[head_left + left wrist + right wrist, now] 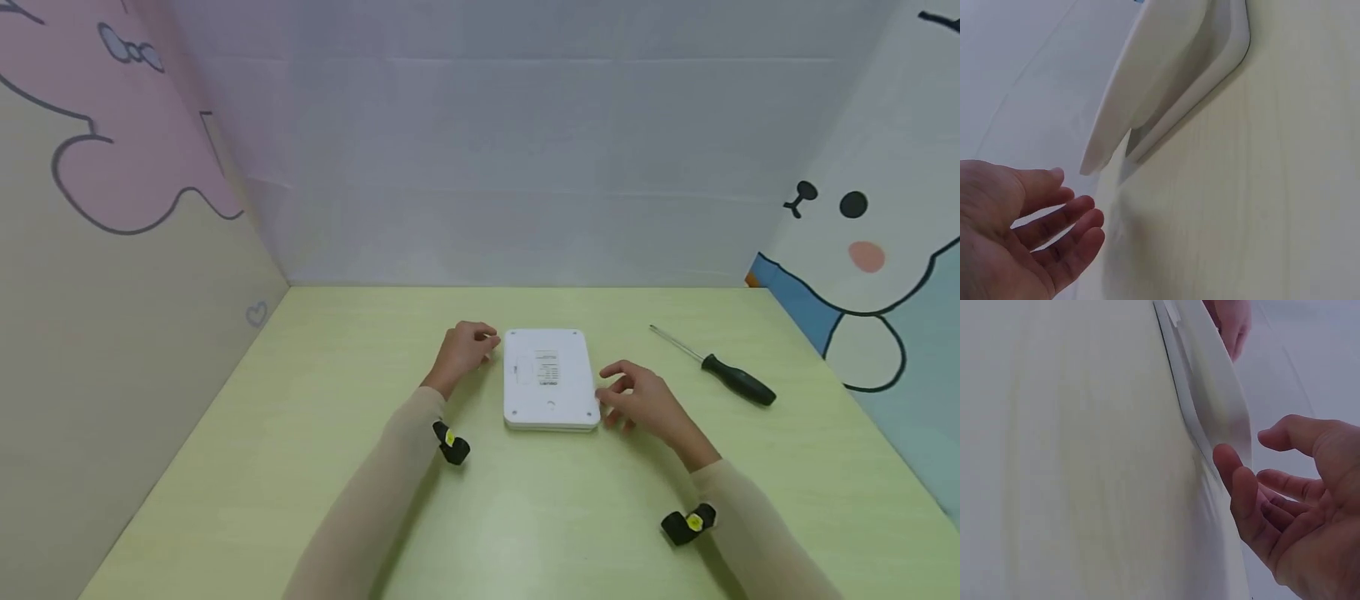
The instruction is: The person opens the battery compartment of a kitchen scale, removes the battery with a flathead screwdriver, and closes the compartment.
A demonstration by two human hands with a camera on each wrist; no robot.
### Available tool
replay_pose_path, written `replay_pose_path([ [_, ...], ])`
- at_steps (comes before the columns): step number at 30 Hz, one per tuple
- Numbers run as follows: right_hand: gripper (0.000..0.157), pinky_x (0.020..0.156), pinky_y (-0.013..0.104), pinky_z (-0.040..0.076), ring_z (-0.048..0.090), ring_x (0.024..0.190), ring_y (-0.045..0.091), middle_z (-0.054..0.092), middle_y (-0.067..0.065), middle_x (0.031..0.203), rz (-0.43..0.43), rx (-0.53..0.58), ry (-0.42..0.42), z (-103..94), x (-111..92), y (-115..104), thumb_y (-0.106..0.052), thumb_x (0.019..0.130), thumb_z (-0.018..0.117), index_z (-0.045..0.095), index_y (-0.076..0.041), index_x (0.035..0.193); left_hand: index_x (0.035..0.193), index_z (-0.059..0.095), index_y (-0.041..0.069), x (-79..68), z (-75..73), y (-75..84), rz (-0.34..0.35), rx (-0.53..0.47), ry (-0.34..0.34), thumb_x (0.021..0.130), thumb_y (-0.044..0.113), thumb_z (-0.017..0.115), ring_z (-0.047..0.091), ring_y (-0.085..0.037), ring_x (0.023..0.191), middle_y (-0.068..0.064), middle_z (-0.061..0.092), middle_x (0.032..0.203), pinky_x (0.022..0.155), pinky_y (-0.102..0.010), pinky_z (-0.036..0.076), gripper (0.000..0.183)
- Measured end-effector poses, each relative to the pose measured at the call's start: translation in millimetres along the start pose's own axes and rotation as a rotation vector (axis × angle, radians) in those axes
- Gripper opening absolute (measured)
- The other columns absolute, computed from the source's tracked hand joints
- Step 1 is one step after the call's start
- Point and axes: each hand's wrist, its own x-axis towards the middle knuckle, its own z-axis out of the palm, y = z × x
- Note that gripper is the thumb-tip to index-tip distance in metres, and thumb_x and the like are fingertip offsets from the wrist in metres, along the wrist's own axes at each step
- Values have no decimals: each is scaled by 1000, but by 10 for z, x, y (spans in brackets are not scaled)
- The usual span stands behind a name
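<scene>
A flat white device [551, 404] with rounded corners lies on the table, its underside up, showing a printed label and a small screw at each corner. Beside its upper left edge is my left hand [466, 352], fingers loosely bent, with a gap to the device. The left wrist view shows that hand [1029, 234] holding nothing, below the device's wedge-shaped side [1147, 69]. My right hand [639, 400] is at the device's lower right edge, fingers loosely spread. In the right wrist view its fingertips overlap the device's corner [1219, 400]; I cannot tell whether they touch it.
A screwdriver [738, 382] with a black handle lies to the right, its shaft pointing away and left. The pale yellow-green table [360, 358] meets a plain back wall [525, 167] and cartoon-printed side walls [862, 250]. Each wrist carries a small black camera [453, 446].
</scene>
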Motion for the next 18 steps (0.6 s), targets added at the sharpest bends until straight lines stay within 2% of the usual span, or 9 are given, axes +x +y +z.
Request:
replay_pose_path([
  [3, 38, 52, 34, 54, 69, 63, 19, 66, 13, 93, 3, -17, 12, 60, -115, -36, -22, 92, 65, 51, -4, 123, 125, 67, 11, 128, -11, 29, 60, 75, 17, 99, 25, 59, 65, -21, 103, -4, 68, 119, 83, -35, 54, 30],
  [6, 36, 50, 33, 53, 68, 62, 18, 66, 11, 90, 2, -31, 25, 131, -228, -85, -22, 90, 68, 52, -5, 118, 130, 63, 12, 220, -3, 64, 102, 91, -31, 101, 23, 55, 56, -25, 121, -5, 62, 131, 96, -40, 50, 32],
  [12, 27, 46, 30, 51, 65, 61, 15, 66, 7, 84, -27, -80, 68, 256, -394, -190, -19, 90, 68, 54, -6, 110, 131, 64, 15, 309, 83, 151, 112, 92, -127, 104, 18, 46, 49, -25, 134, -5, 58, 139, 108, -42, 42, 32],
  [18, 16, 46, 29, 49, 62, 60, 14, 63, 3, 79, -39, -143, 98, 305, -462, -238, -19, 89, 69, 58, -10, 95, 126, 67, 17, 346, 176, 145, 113, 111, -151, 104, 16, 48, 48, -23, 135, -3, 58, 139, 110, -42, 40, 30],
])
